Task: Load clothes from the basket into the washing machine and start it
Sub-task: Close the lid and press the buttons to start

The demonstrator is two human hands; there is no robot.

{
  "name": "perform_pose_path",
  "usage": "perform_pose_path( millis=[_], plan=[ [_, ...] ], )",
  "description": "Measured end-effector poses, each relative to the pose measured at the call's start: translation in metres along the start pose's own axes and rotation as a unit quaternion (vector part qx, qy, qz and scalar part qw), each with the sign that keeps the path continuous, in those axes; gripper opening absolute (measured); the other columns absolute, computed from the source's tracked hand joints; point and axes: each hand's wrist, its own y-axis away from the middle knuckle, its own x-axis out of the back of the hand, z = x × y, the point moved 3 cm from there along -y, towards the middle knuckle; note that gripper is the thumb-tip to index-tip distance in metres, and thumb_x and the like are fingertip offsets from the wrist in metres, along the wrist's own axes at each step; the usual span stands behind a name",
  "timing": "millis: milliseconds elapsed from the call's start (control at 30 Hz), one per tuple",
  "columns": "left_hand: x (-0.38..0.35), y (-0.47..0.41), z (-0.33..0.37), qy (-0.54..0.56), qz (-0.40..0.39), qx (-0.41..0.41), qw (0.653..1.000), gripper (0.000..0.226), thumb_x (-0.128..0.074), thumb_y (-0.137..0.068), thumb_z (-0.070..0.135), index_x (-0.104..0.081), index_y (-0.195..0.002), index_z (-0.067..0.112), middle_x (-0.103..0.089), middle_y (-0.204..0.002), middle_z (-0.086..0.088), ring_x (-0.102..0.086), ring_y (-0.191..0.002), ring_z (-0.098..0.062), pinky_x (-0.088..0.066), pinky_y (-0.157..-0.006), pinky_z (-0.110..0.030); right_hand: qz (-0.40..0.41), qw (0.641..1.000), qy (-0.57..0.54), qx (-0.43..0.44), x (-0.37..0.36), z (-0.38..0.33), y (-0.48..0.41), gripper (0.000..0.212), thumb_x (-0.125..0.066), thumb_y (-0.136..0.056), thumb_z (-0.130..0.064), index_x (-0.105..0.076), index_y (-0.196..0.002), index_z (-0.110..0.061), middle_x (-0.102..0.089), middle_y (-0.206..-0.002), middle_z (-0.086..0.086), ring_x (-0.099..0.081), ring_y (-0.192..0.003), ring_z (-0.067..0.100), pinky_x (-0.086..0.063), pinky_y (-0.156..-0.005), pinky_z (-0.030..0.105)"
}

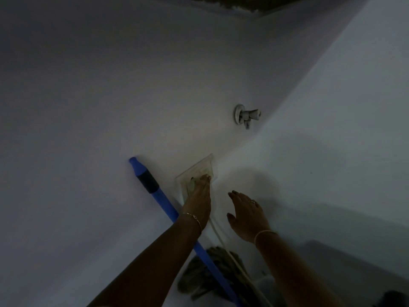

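The scene is dim. My left hand reaches up to a pale wall socket plate in the corner of white walls, with straight fingertips pressing on it. A pale cable hangs down from below the plate. My right hand hovers just right of the plate with fingers spread, holding nothing. A grey-white edge at the lower right may be the washing machine, but I cannot tell. No basket or clothes are in view.
A blue mop handle leans on the wall just left of the socket, its stringy mop head below my arms. A white water tap valve sticks out of the wall above the socket.
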Motion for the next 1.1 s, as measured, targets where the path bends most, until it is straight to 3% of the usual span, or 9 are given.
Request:
perform_pose_path(
  millis=[167, 267, 400, 500, 600, 767, 900, 1000, 1100],
  plan=[
    [0.002, -0.002, 0.003, -0.102, -0.024, -0.028, 0.994, 0.063, -0.032, -0.101, 0.045, -0.034, -0.144, 0.000, -0.024, -0.153, -0.024, -0.014, -0.143, -0.044, 0.009, -0.101, -0.066, -0.014, 1.000, 0.020, -0.005, 0.000, 0.008, 0.008, 0.066, -0.045, -0.096, -0.031, -0.012, -0.152, -0.021, -0.015, -0.159, -0.003, -0.011, -0.147, 0.015, -0.011, -0.121, 0.038],
    [0.007, -0.002, 0.009, -0.102, -0.048, -0.041, 0.993, 0.063, -0.029, -0.101, 0.047, -0.032, -0.144, 0.001, -0.025, -0.153, -0.024, -0.012, -0.142, -0.046, 0.008, -0.110, -0.061, -0.012, 1.000, 0.018, -0.009, 0.006, 0.012, 0.018, 0.066, -0.045, -0.096, -0.030, -0.012, -0.152, -0.020, -0.014, -0.159, -0.003, -0.011, -0.147, 0.014, -0.010, -0.121, 0.037],
    [0.022, 0.002, 0.007, -0.021, -0.051, -0.012, 0.998, 0.061, -0.031, -0.101, 0.040, -0.025, -0.147, -0.001, -0.020, -0.155, -0.023, -0.011, -0.144, -0.041, 0.004, -0.115, -0.055, -0.004, 1.000, 0.024, -0.017, 0.017, 0.021, 0.038, 0.066, -0.045, -0.096, -0.030, -0.012, -0.152, -0.022, -0.014, -0.159, -0.004, -0.012, -0.147, 0.014, -0.010, -0.121, 0.036],
    [0.037, 0.012, 0.004, 0.123, -0.021, 0.027, 0.992, 0.069, -0.030, -0.101, 0.039, -0.007, -0.148, -0.006, -0.003, -0.158, -0.022, -0.002, -0.147, -0.037, 0.007, -0.117, -0.046, 0.009, 0.999, 0.026, -0.023, 0.028, 0.029, 0.052, 0.065, -0.047, -0.095, -0.029, -0.015, -0.152, -0.023, -0.017, -0.159, -0.004, -0.015, -0.146, 0.015, -0.013, -0.120, 0.035],
    [0.060, 0.029, 0.005, 0.274, 0.009, 0.040, 0.961, 0.073, -0.033, -0.099, 0.042, -0.006, -0.150, -0.003, 0.001, -0.159, -0.019, 0.002, -0.147, -0.034, 0.009, -0.117, -0.048, 0.022, 0.999, 0.033, -0.028, 0.040, 0.032, 0.071, 0.065, -0.047, -0.095, -0.028, -0.017, -0.151, -0.023, -0.019, -0.158, -0.004, -0.017, -0.146, 0.015, -0.016, -0.120, 0.035],
    [0.103, 0.064, 0.013, 0.400, -0.028, 0.048, 0.915, 0.076, -0.033, -0.097, 0.046, -0.003, -0.151, 0.003, -0.002, -0.160, -0.014, 0.001, -0.148, -0.030, 0.003, -0.119, -0.053, 0.026, 0.998, 0.052, -0.036, 0.060, 0.030, 0.117, 0.065, -0.048, -0.095, -0.028, -0.017, -0.151, -0.022, -0.018, -0.159, -0.002, -0.016, -0.146, 0.016, -0.016, -0.120, 0.036],
    [0.146, 0.103, 0.021, 0.522, -0.037, 0.062, 0.850, 0.075, -0.037, -0.096, 0.048, -0.005, -0.153, 0.011, -0.004, -0.161, -0.007, -0.002, -0.149, -0.025, 0.002, -0.118, -0.050, 0.032, 0.996, 0.041, -0.071, 0.081, 0.032, 0.169, 0.064, -0.048, -0.094, -0.027, -0.019, -0.151, -0.021, -0.021, -0.158, -0.002, -0.020, -0.145, 0.015, -0.016, -0.119, 0.034],
    [0.178, 0.144, 0.035, 0.578, -0.031, 0.049, 0.814, 0.073, -0.036, -0.096, 0.048, -0.005, -0.153, 0.013, -0.005, -0.161, -0.005, -0.005, -0.148, -0.024, 0.000, -0.118, -0.049, 0.026, 0.995, 0.042, -0.092, 0.091, 0.033, 0.219, 0.064, -0.049, -0.094, -0.027, -0.020, -0.151, -0.020, -0.023, -0.157, -0.002, -0.024, -0.144, 0.016, -0.019, -0.119, 0.033],
    [0.208, 0.187, 0.054, 0.594, -0.031, 0.028, 0.803, 0.074, -0.038, -0.096, 0.047, -0.006, -0.153, 0.014, -0.007, -0.161, -0.005, -0.007, -0.148, -0.025, -0.002, -0.119, -0.050, 0.022, 0.992, 0.018, -0.125, 0.094, 0.032, 0.279, 0.062, -0.051, -0.093, -0.025, -0.025, -0.149, -0.019, -0.030, -0.155, 0.000, -0.029, -0.142, 0.018, -0.023, -0.117, 0.033]
  ],
)
